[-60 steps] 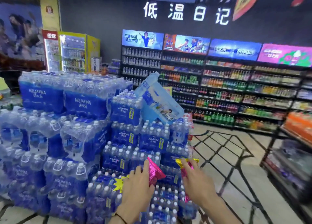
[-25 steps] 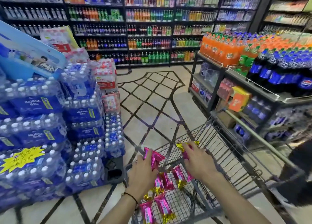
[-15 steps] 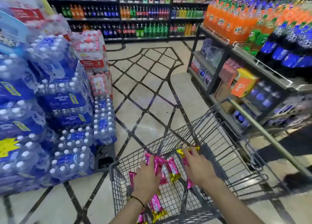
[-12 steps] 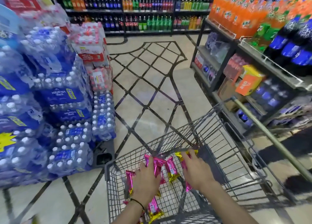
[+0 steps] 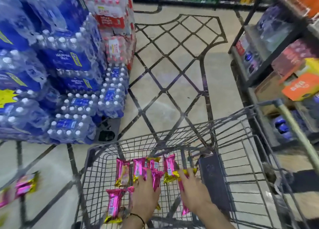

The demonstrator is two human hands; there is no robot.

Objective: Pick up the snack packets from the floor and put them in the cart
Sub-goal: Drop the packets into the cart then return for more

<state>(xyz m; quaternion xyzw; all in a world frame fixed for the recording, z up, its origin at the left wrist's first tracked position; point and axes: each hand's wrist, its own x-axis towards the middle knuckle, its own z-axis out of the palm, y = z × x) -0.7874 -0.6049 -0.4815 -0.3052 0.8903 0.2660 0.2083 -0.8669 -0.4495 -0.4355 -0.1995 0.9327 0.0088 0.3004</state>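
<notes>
Both my hands are down inside the grey wire cart (image 5: 103,147). My left hand (image 5: 146,192) holds a pink and gold snack packet (image 5: 156,177) low over the cart floor. My right hand (image 5: 194,192) grips another pink packet with a gold end (image 5: 183,172), whose lower end shows under my wrist. Several more pink packets (image 5: 122,172) lie on the cart's bottom, one (image 5: 114,203) nearer me. On the floor at the far left lie blurred pink packets (image 5: 24,185).
Stacked shrink-wrapped packs of water bottles (image 5: 69,90) fill the left, on a dark pallet (image 5: 108,130). A drinks shelf rack (image 5: 269,56) with an orange box (image 5: 302,87) stands on the right. The cart's handle bar (image 5: 296,132) runs along the right. Patterned floor (image 5: 172,73) lies ahead.
My view has tilted down. Both hands have sunk deeper into the cart with their packets, close to the ones lying on the bottom. Packets on the floor have come into view at left.
</notes>
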